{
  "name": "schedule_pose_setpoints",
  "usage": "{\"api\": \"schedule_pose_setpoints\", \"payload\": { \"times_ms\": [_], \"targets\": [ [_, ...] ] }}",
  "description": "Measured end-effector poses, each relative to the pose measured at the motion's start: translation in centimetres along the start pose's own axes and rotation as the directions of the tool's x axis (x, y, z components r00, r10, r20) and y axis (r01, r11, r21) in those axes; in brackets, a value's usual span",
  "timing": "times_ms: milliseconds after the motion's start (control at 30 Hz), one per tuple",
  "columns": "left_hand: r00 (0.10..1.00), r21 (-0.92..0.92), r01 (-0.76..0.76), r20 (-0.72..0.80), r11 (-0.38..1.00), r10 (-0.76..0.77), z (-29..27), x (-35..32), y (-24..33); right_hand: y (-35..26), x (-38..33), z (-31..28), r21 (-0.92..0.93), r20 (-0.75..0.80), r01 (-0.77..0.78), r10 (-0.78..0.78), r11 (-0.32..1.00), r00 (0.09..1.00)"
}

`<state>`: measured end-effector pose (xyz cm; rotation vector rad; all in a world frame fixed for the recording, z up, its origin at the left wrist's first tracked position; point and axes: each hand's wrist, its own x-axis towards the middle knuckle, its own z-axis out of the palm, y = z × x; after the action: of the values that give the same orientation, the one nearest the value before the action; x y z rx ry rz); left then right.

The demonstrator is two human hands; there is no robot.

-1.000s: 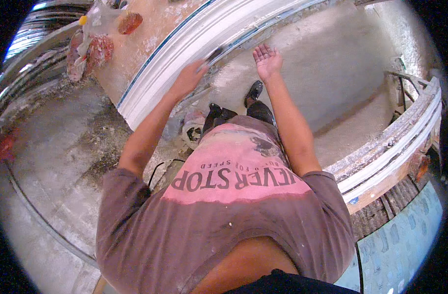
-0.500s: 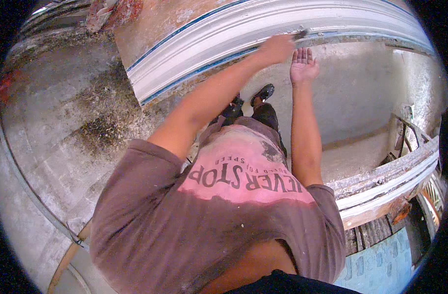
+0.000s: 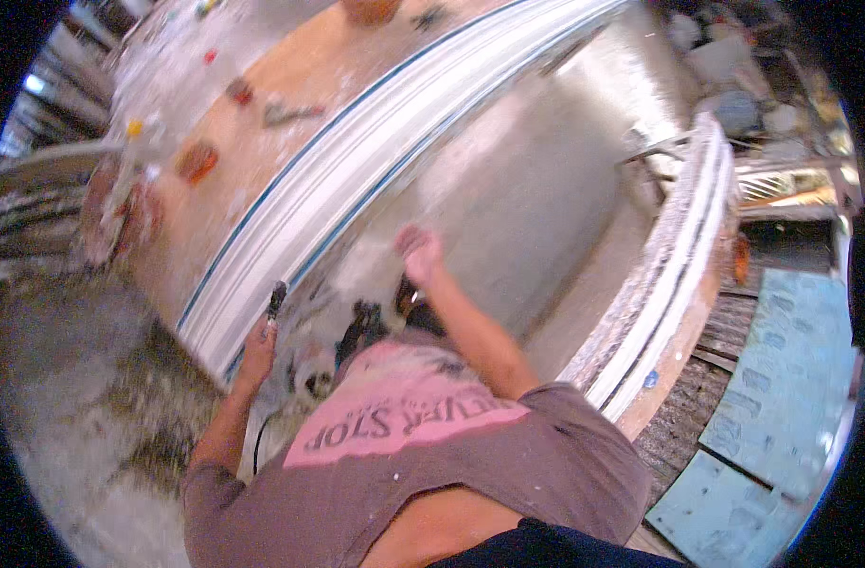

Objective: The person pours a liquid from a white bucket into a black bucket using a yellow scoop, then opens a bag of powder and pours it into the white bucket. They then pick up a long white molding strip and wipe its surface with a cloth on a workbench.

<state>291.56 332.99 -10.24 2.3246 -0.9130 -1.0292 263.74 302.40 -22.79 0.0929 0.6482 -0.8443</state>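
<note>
My left hand point(image 3: 256, 352) is closed around the handle of a small brush point(image 3: 277, 301) with a dark head. It is at the near left end of a long white moulding point(image 3: 356, 175) with ridges and blue edge lines, and the brush head is by its lower edge. Over the floor, right of the moulding and apart from it, is my right hand point(image 3: 419, 254). Motion smears its fingers, so their pose is unclear, and nothing can be made out in it.
The moulding lies along a brown board point(image 3: 300, 71) with an orange-red lump point(image 3: 197, 163) and a blurred tool point(image 3: 292, 112). To my right stands a second white moulding point(image 3: 655, 303). Beyond it are light blue panels point(image 3: 778, 369) and dark slats. Debris lies at the far right.
My left hand has moved with the brush from farther along the moulding to its near left end. The right hand, earlier palm up with fingers stretched, has shifted left and nearer. The view has turned.
</note>
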Motion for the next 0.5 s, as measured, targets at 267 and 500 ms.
{"api": "schedule_pose_setpoints", "payload": {
  "times_ms": [267, 500],
  "targets": [
    [0.876, 0.069, -0.449, -0.165, 0.891, 0.454, 14.2, 20.8, 20.8, -4.4, 0.7, 3.9, -0.166, -0.298, -0.066, 0.014, 0.984, 0.954],
    [0.871, 0.153, -0.480, -0.032, 0.864, 0.489, 17.3, 27.6, 28.6, -11.4, 6.2, 9.2, -0.206, -0.212, -0.097, 0.052, 0.974, 0.976]
  ]
}}
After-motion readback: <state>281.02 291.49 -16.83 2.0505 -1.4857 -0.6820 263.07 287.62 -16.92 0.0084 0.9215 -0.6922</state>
